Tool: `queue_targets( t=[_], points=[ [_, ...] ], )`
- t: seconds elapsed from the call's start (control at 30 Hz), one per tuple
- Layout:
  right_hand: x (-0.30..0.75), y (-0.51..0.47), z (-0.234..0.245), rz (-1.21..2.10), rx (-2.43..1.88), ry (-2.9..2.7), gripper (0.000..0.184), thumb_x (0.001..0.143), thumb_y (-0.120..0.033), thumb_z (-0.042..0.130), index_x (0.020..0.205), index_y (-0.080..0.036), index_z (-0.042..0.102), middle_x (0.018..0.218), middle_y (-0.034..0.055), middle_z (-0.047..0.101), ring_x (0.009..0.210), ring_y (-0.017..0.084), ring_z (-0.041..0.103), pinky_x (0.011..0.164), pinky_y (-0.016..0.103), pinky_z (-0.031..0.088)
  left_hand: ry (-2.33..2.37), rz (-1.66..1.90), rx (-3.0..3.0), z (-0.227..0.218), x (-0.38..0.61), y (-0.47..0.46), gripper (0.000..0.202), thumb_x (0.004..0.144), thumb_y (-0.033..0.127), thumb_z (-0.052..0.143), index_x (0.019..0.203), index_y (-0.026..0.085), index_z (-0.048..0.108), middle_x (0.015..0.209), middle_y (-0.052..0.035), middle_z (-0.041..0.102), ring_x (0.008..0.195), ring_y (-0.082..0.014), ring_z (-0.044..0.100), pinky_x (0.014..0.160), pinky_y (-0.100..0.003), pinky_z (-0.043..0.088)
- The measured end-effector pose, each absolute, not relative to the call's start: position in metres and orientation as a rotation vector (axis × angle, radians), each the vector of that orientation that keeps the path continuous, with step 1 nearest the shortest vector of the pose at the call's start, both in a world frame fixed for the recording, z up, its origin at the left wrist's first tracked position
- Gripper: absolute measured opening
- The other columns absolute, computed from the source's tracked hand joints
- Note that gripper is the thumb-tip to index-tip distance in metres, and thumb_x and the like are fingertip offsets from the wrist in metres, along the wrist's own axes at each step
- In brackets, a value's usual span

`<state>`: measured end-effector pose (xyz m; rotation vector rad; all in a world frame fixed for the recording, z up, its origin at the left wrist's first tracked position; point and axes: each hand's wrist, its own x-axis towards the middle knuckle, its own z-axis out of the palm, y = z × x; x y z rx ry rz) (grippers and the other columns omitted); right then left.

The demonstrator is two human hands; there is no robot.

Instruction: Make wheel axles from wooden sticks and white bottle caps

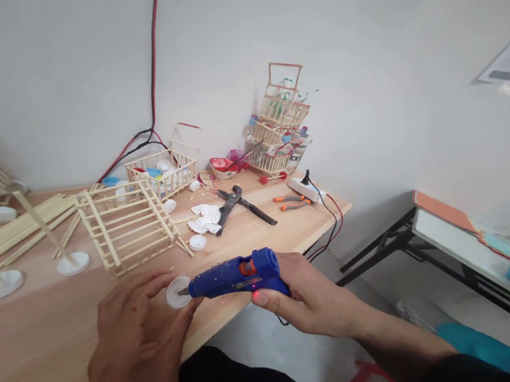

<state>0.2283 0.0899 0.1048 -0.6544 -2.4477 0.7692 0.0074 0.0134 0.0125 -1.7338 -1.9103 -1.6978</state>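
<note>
My right hand (303,293) is wrapped round a blue hot glue gun (234,274), which points left with a small red light lit near my thumb. Its metal nozzle touches or nearly touches the inside of a white bottle cap (173,296). The cap is pinched between thumb and fingers of my left hand (138,338), just above the table's front edge. Beyond my hands a slatted wooden-stick basket (130,227) lies on the table. To its left, two sticks stand with their lower ends in white caps (73,264).
Pliers with black handles (237,203), orange-handled pliers (291,202) and a power strip (307,189) lie at the back right. A tiered stick rack (278,126) stands by the wall. Loose wooden strips (14,232) lie left. A second table (456,236) stands at the right.
</note>
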Motion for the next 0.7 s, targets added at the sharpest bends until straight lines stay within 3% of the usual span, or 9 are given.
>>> queue_targets(
  t=[0.27,0.5,0.7],
  points=[
    [0.229,0.09,0.103,0.755,-0.656,-2.448,0.039,0.106,-0.045,0.058,0.13,-0.017,0.07,0.092,0.0047,0.07,0.079,0.015,0.061,0.079,0.026,0.053,-1.896,-1.723,-1.726,0.01,0.005,0.014,0.032,0.095,0.053,0.067,0.119,0.032,0.066,0.12,-0.0052,0.071,0.122,-0.0309,0.064,0.109,-0.053,0.051],
    [0.227,0.089,0.106,0.727,-0.666,-2.467,0.037,0.108,-0.045,0.055,0.126,-0.017,0.07,0.089,0.0041,0.069,0.077,0.014,0.06,0.076,0.025,0.053,-1.869,-1.692,-1.739,0.003,0.001,0.018,0.036,0.093,0.055,0.069,0.12,0.031,0.065,0.119,-0.0052,0.07,0.121,-0.0297,0.063,0.108,-0.051,0.051],
    [0.226,0.09,0.108,0.734,-0.663,-2.443,0.029,0.106,-0.041,0.059,0.108,-0.015,0.07,0.089,0.0041,0.07,0.076,0.013,0.06,0.075,0.024,0.051,-1.885,-1.671,-1.765,0.005,0.002,0.017,0.037,0.094,0.057,0.067,0.119,0.03,0.066,0.121,-0.0063,0.07,0.123,-0.0311,0.062,0.11,-0.054,0.05]
  ],
)
